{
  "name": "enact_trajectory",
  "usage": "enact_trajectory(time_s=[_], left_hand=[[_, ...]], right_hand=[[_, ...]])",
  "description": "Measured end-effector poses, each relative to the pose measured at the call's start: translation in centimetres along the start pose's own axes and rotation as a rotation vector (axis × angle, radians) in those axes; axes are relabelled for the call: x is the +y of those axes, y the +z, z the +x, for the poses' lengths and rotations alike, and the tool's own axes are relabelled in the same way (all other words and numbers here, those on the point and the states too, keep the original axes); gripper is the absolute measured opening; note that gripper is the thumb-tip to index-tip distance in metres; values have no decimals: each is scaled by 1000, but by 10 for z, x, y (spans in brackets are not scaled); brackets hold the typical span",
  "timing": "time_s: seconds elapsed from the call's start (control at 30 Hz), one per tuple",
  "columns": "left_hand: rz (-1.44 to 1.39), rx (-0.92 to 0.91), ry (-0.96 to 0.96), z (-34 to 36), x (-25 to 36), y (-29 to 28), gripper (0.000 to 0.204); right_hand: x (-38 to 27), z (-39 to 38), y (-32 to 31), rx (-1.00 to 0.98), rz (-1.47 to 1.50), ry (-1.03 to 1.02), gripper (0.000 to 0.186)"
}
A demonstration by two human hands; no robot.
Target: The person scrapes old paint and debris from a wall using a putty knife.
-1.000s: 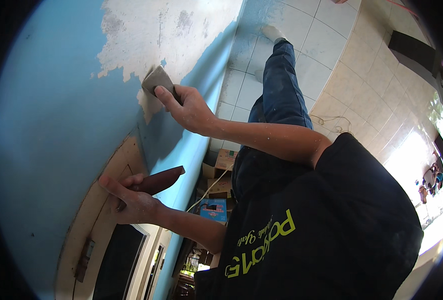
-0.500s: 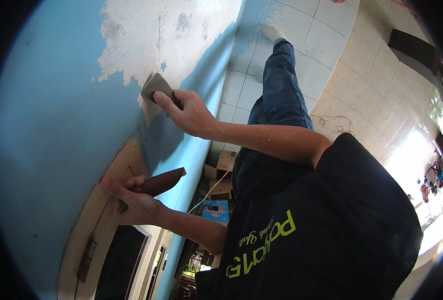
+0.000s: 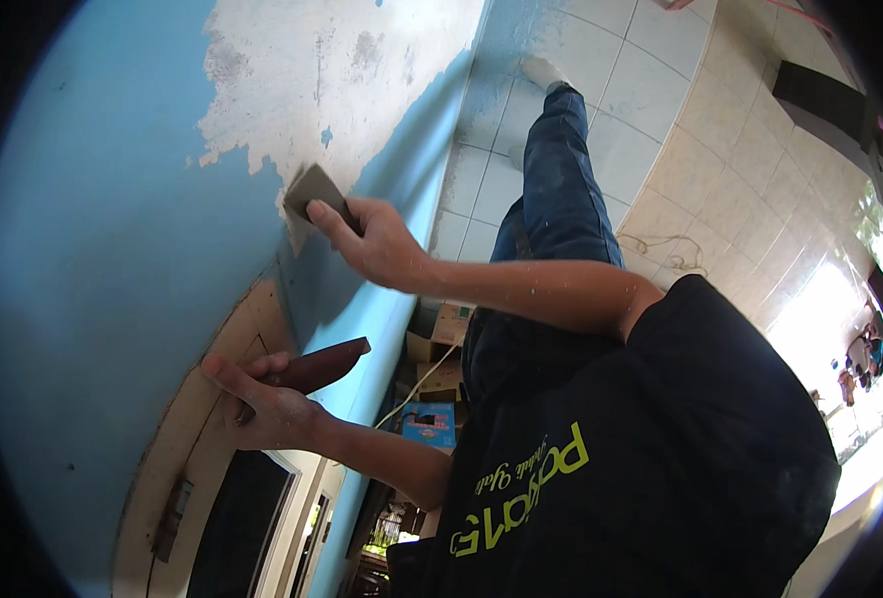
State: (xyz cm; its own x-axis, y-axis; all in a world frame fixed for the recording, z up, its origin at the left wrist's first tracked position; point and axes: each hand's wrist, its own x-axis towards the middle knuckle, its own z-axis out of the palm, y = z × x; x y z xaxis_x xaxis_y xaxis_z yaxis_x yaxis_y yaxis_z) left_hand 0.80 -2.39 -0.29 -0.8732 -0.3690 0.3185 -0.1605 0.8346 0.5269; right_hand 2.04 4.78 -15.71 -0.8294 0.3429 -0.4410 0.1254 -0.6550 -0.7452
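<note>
My right hand [image 3: 386, 244] grips a folded piece of grey sandpaper [image 3: 319, 191], thumb on its face. The piece lies against the wall, at the tip of a bare whitish patch [image 3: 292, 95] with ragged edges in blue paint. Nearer, my left hand [image 3: 274, 411] is closed around a curled, dark reddish-brown sheet of sandpaper [image 3: 327, 367], which sticks out to the right. The fingers of this hand rest at the pale wooden frame [image 3: 187, 424] beside the blue wall [image 3: 92, 269]. What lies under the grey piece is hidden.
Pale floor tiles [image 3: 571, 135] lie beyond the wall's foot, where my leg in jeans [image 3: 566, 169] and foot show. Cardboard boxes [image 3: 441, 384] and a blue box [image 3: 429, 424] stand below my arms, with a pale cord [image 3: 416, 387] across them. A dark bench-like object [image 3: 825, 100] is at far right.
My right hand has moved a short way nearer along the wall, taking the grey sandpaper down the bare patch. My left hand and its brown sheet have hardly shifted.
</note>
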Motion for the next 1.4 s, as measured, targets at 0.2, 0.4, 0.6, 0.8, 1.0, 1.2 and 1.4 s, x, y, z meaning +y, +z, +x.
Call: enact_trajectory(time_s=[0.2,0.4,0.6,0.8,1.0,1.2,1.4], left_hand=[[-62,-14,4,1,-1,4,62],[-15,-1,-40,3,-4,-2,63],[-21,7,-7,1,1,4,63],[-15,8,-5,1,2,2,64],[-37,-4,7,2,-2,0,65],[-26,1,-41,1,-1,0,65],[-31,-15,-38,0,-1,3,62]], right_hand=[[-15,9,1,33,105,63,60],[-4,-5,-2,-77,33,156,57],[1,-10,4,-67,101,123,56],[-24,13,5,49,148,57,57],[-34,10,-1,18,100,66,59],[-8,-9,7,1,40,35,58],[-13,-4,9,38,167,39,56]])
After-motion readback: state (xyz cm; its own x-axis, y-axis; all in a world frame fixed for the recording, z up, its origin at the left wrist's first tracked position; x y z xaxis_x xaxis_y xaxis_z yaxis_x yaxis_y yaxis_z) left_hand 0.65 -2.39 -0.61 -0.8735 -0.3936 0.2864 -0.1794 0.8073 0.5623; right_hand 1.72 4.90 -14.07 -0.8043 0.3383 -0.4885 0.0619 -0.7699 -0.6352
